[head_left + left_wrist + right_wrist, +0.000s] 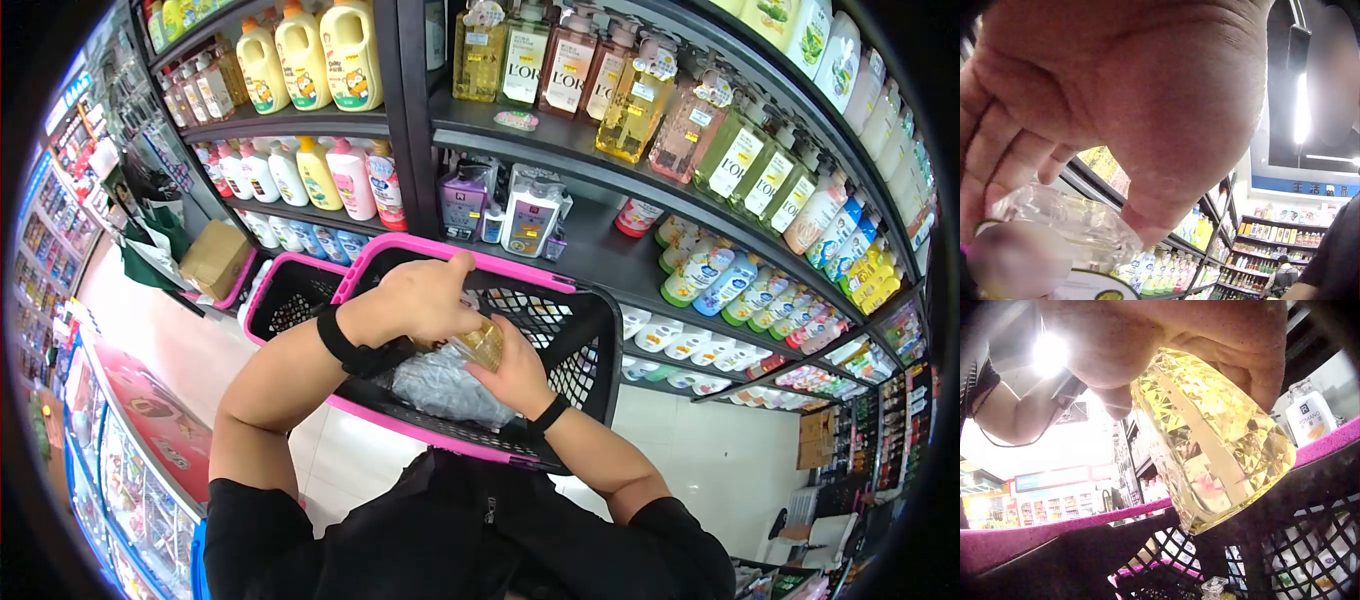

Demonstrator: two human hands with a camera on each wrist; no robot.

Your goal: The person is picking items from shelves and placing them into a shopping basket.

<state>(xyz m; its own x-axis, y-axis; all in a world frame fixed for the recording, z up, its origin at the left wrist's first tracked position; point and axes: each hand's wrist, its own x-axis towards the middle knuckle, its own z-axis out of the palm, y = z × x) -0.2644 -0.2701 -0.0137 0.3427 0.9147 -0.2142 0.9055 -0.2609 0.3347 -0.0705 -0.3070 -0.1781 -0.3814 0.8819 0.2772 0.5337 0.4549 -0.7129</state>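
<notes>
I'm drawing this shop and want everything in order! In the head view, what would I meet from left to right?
Cardboard box → left hand → right hand → red bottle → blue bottle → brown boxes.

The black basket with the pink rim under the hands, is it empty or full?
Neither: in the head view, crumpled grey plastic lies in the basket, and bare black mesh shows beside it.

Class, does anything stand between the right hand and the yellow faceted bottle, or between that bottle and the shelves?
Nothing visible separates the right hand from the yellow faceted bottle it holds. Between the bottle and the shelves stands the basket's far pink rim.
</notes>
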